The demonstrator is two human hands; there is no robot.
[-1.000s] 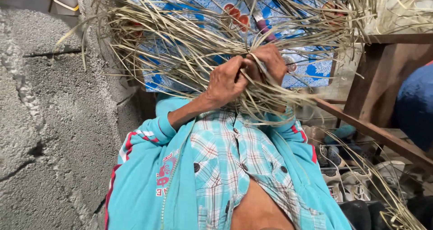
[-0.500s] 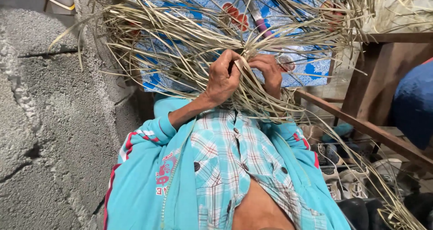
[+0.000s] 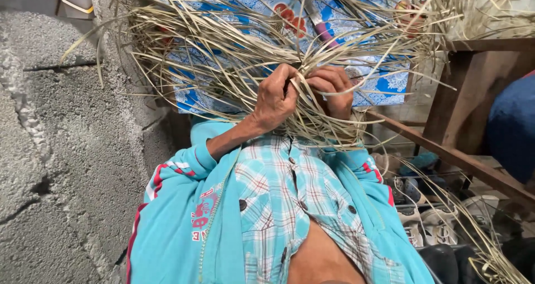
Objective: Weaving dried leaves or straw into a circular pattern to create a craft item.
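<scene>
Straw strips (image 3: 234,55) tangle around both hands, hiding blue patterned cloth (image 3: 384,83).

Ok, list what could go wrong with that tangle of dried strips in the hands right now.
1. The left hand and right hand pinch thin dried strips bare; the stiff edges may cut or scrape skin.
2. Loose strips splay in every direction and cross each other, so the pinched ones could snag or snap if pulled.
3. Long strands trail down over the shoes at the right and might catch there.
</scene>
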